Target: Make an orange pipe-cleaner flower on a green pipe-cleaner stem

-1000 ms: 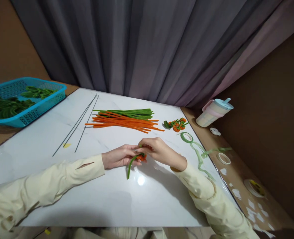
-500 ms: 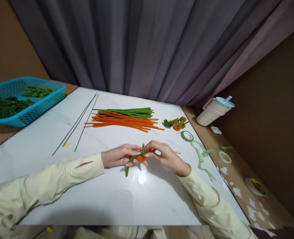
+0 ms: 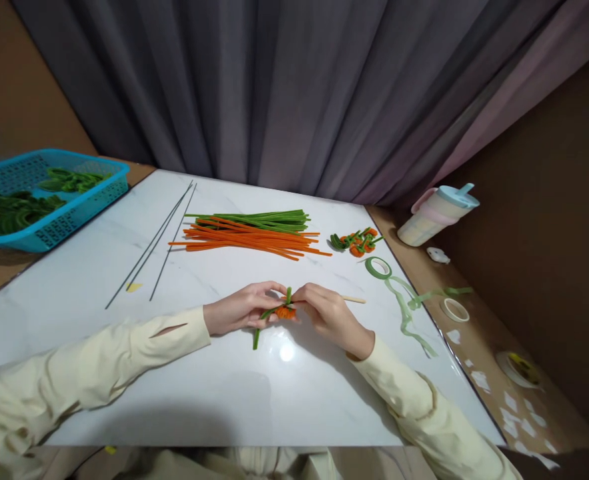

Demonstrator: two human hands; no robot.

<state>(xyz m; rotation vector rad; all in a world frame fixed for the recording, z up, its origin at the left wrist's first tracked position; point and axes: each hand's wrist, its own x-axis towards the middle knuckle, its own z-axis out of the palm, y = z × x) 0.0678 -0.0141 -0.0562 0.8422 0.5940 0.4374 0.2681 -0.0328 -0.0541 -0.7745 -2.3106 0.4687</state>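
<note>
Left hand [image 3: 239, 313] and right hand [image 3: 327, 312] pinch small orange coil [image 3: 285, 311] with green stem [image 3: 262, 323] low over white counter [image 3: 214, 393]; both grips closed on it. Step judged: winding green around orange. Next likely needs tight turns, steady pinch.

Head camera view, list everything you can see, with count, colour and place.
table: one, white marble, centre
orange stems: bundle, table middle
green stems: bundle, behind the orange
wires: three, dark, table left
basket: one, blue, far left, green pieces inside
finished pieces: small pile, orange-green, table right
tape roll: one, green, right edge
cup: one, pale, blue lid, far right
curtain: grey, behind
small piece: one, orange-green, in both hands
left hand: holding it
right hand: holding it
</note>
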